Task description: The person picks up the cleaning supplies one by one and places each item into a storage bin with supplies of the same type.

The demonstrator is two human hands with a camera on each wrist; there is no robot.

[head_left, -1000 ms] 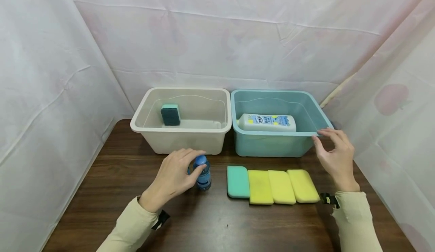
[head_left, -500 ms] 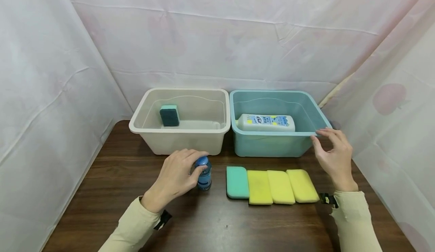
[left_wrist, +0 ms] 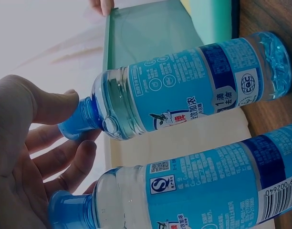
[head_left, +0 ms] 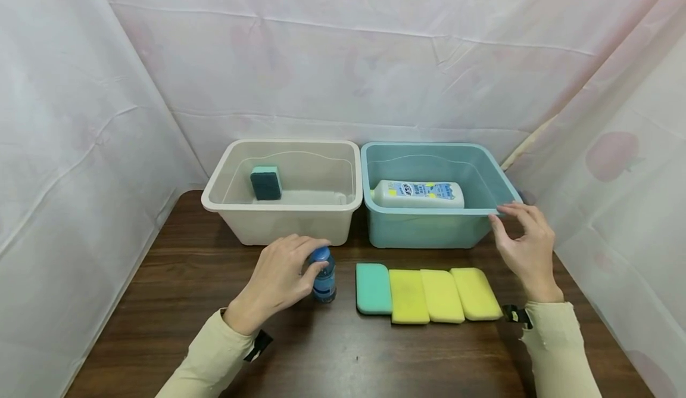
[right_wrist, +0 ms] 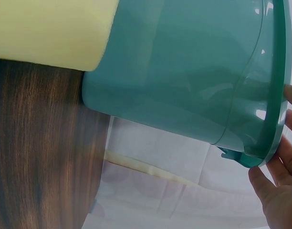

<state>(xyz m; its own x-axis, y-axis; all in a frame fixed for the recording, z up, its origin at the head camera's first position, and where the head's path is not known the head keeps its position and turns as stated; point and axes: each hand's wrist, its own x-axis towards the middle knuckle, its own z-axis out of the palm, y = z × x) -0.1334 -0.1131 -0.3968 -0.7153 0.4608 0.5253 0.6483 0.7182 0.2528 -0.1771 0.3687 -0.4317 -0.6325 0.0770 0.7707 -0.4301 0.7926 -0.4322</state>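
Observation:
My left hand (head_left: pixel 281 279) pinches the blue cap of a small dish soap bottle (head_left: pixel 324 285) standing on the table. In the left wrist view, thumb and fingers close around the cap of this dish soap bottle (left_wrist: pixel 184 90). Beside it stands a second dish soap bottle (left_wrist: pixel 213 186), its cap near my palm; in the head view it is hidden behind the hand. My right hand (head_left: pixel 529 249) grips the front right rim corner of a teal bin (head_left: pixel 423 231). In the right wrist view, the thumb is outside the bin's rim (right_wrist: pixel 279 95) and the fingers curl over it.
A white bottle (head_left: pixel 420 194) lies in the teal bin. To its left, a beige bin (head_left: pixel 289 225) holds a dark green sponge (head_left: pixel 266 184). In front lie a green sponge (head_left: pixel 373 289) and a row of yellow sponges (head_left: pixel 442 297). White curtains surround the table (head_left: pixel 343 362).
My left hand and the dish soap bottle in it have shifted slightly right. My right hand keeps its place at the teal bin's corner, and the head view has drifted a little.

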